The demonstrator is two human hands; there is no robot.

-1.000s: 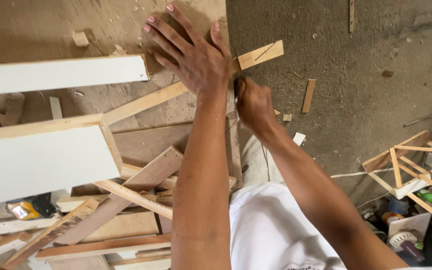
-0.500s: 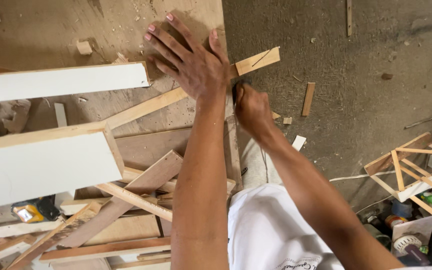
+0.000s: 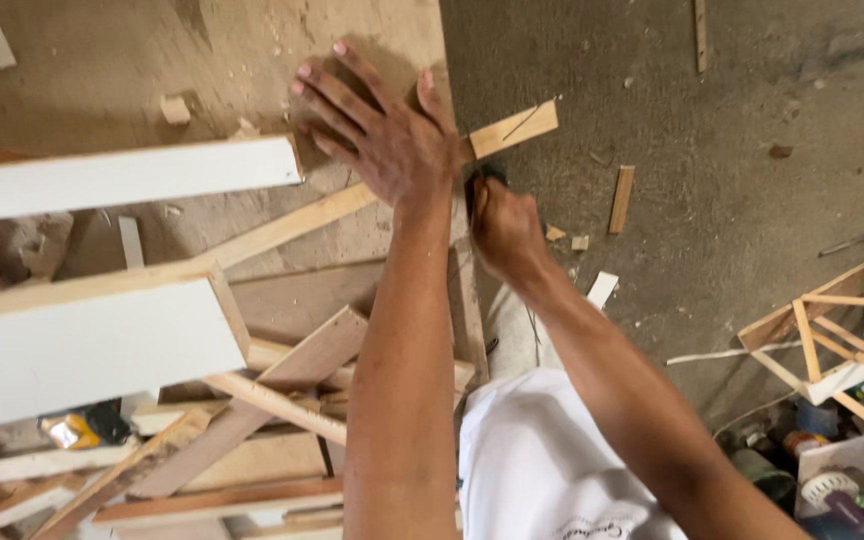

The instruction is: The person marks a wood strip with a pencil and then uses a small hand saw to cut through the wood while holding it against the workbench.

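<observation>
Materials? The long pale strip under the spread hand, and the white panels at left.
Long pale strip: looks like bare sawn softwood, with visible grain and no coating. White flat panels: probably laminated or painted board, smooth matte white faces with raw tan edges. Left hand presses the strip.

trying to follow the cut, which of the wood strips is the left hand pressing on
The long pale strip running diagonally under the left hand, its end jutting past the board edge. The short strip on the floor lies apart, untouched.
</observation>
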